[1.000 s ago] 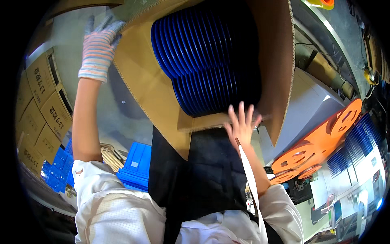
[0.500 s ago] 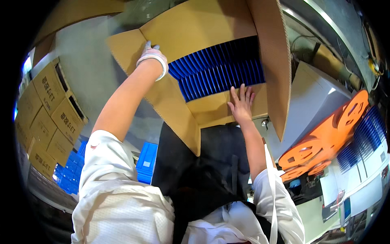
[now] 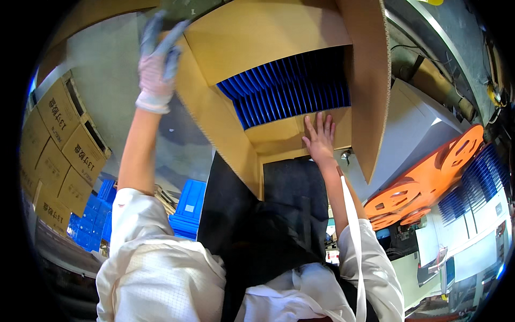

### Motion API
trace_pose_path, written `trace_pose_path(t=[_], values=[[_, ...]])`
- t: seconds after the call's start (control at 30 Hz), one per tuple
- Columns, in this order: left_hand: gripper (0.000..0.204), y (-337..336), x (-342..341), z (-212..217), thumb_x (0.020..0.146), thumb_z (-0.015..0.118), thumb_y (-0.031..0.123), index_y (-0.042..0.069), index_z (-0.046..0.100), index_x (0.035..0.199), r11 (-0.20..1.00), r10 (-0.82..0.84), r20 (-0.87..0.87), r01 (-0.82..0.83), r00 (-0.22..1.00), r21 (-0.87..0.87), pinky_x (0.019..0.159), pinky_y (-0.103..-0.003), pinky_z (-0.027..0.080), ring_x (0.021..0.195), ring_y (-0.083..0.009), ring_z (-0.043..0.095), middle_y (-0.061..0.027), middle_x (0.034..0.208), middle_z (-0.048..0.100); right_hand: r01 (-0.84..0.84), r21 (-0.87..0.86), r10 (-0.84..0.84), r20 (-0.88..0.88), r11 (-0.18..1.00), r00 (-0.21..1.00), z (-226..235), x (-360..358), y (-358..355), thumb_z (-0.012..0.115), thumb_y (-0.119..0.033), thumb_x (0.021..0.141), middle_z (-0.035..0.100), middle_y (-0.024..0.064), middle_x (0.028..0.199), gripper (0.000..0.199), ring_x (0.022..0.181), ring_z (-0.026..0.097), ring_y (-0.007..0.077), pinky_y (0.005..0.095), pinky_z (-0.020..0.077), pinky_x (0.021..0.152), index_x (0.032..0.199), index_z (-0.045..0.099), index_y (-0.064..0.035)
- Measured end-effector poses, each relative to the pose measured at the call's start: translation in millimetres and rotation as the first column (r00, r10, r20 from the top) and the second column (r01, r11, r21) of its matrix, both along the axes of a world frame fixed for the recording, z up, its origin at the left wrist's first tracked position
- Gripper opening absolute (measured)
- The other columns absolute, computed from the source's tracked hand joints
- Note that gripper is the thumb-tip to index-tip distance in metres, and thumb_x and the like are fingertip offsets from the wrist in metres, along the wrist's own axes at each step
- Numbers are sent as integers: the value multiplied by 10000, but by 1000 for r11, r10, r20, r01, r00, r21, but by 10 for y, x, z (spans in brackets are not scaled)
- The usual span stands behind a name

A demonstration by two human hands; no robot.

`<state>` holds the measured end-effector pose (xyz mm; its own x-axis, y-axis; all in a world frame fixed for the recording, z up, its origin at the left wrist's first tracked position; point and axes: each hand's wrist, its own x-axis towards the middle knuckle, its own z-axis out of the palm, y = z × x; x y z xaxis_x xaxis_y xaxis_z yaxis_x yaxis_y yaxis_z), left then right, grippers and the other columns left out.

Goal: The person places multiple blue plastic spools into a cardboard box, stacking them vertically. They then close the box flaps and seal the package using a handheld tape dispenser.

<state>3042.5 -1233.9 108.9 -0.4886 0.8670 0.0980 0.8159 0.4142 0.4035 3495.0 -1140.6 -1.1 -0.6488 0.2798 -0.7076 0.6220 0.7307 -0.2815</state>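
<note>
A large cardboard box (image 3: 268, 48) stands in front of me with its flaps raised. Inside it, rows of thin blue discs or plates (image 3: 292, 88) stand on edge, packed side by side; the far right part lies in shadow. My left hand (image 3: 156, 67), in a white and grey glove, is at the outer edge of the box's left flap, fingers spread and somewhat blurred. Whether it touches the flap I cannot tell. My bare right hand (image 3: 321, 138) lies flat on the near flap, fingers apart and pointing toward the blue rows.
Stacked cartons (image 3: 67, 155) sit on the left, with blue crates (image 3: 91, 222) below them. Another blue crate (image 3: 189, 206) is nearer my body. To the right are a grey-white box (image 3: 416, 129), orange reels (image 3: 429, 177) and more blue discs (image 3: 466, 185).
My left hand has left the inner side of the left flap and moved up and left, its fingers spreading. My right hand stays on the near flap. The view has shifted slightly.
</note>
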Motion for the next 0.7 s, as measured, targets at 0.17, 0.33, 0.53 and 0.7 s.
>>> trace_pose_path(t=[0.17, 0.33, 0.53, 0.7], values=[[467, 1051, 469, -733, 790, 605, 232, 140, 543, 1244, 993, -26, -167, 7, 986, -115, 1045, -508, 317, 1233, -404, 382, -176, 1320, 465, 38, -20, -39, -32, 999, 999, 210, -174, -21, 636, -185, 834, 207, 131, 1530, 700, 1397, 144, 425, 530, 175, 1119, 1452, 310, -223], [485, 1205, 540, -1340, 822, 550, 276, 122, 514, 1281, 983, 144, -194, -163, 970, -85, 1015, -512, 328, 1189, -406, 412, -181, 1348, 443, 26, 340, 184, -569, 940, 801, 1087, -512, 821, 616, -94, 819, 418, 156, 1415, 453, 1339, 336, 363, 466, 276, 1093, 1265, 539, -79], [403, 1224, 289, -1480, 890, 496, 280, 73, 544, 1233, 973, 229, -25, -230, 973, -11, 896, -422, 441, 990, -355, 580, -202, 1102, 612, 767, -111, -645, -623, 632, 442, 1126, -889, 1564, 420, -349, 969, 562, 160, 1265, 464, 1234, 472, 276, 381, 315, 1048, 1216, 579, 10], [363, 1266, 62, -1330, 866, 516, 283, 50, 619, 1124, 958, 238, 235, -188, 942, -216, 833, -404, 494, 933, -360, 618, -206, 1022, 650, 747, -110, -691, -486, 655, 535, 1109, -973, 1544, 341, -502, 976, 617, 188, 1164, 640, 1142, 554, 297, 341, 394, 970, 1233, 548, 47]])
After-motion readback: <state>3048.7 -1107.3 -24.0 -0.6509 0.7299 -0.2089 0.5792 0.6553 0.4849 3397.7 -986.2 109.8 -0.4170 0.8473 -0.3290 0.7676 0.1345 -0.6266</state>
